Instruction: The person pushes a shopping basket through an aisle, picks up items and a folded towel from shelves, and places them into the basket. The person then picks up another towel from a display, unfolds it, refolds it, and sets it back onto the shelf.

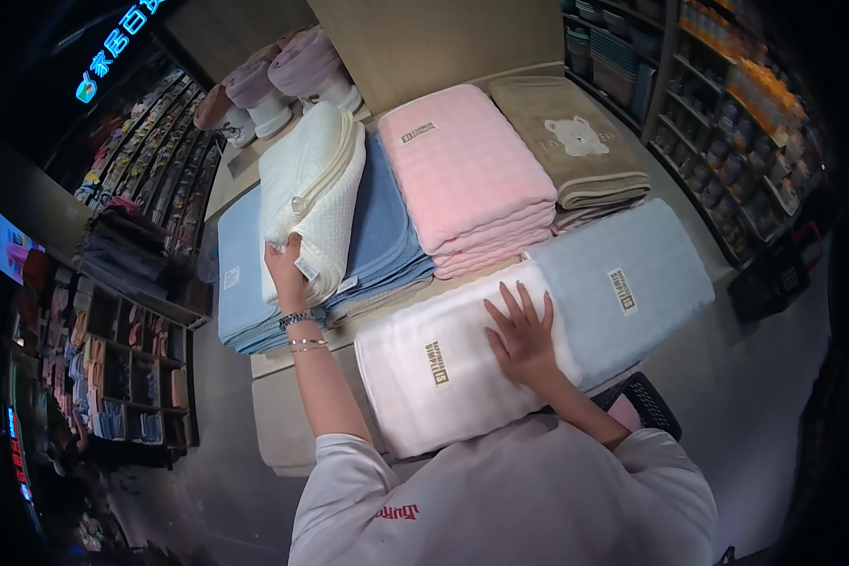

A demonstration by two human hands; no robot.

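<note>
My left hand [288,274] is closed on the near edge of a white textured cloth bundle [297,160] with a cream piped edge and a small tag. The bundle lies slanted over blue folded towels [387,203]. My right hand [524,335], fingers spread, rests flat on a folded white towel [415,330] with a "SIMPLE IS" label. Touching that towel on the right is a light blue folded towel [632,274] with a similar label. Behind them stands a stack of pink towels [472,170].
A brown towel stack [571,132] with a bear patch lies at the back right. Rolled towels [307,61] stand in white holders at the back left. A black basket [651,401] is by my right arm. Shelves of goods [127,363] line both sides.
</note>
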